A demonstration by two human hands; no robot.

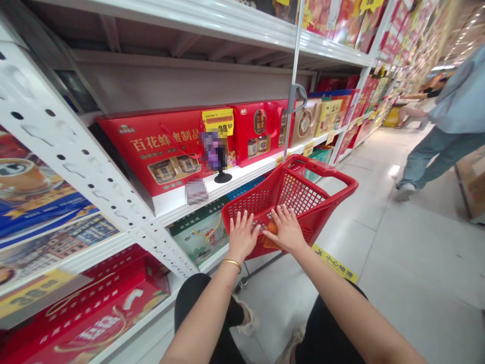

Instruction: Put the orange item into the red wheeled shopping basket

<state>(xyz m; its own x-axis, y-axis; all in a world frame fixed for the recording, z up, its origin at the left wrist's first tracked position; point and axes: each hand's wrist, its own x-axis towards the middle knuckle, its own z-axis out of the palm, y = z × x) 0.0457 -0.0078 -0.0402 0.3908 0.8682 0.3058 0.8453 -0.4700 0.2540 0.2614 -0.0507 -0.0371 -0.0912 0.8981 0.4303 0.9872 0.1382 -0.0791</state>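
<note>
My left hand (242, 235) is stretched out with its fingers spread, over the near left part of a red plastic shopping basket cart (333, 194). Beside it, my right hand (286, 228) also has its fingers apart, palm down. Whether either palm touches the basket I cannot tell. Something orange-brown (271, 235) shows in the basket between the two hands, partly covered by the right one. On the shelf ahead stands a small purple object on a black round base (223, 177), partly blurred.
Red honey gift boxes (166, 151) line the shelf (238, 174), with a yellow price tag (217, 121). A white perforated upright (76, 136) stands close on the left. A metal pole (296, 60) rises behind the basket. At right, a person (439, 121) walks along the aisle.
</note>
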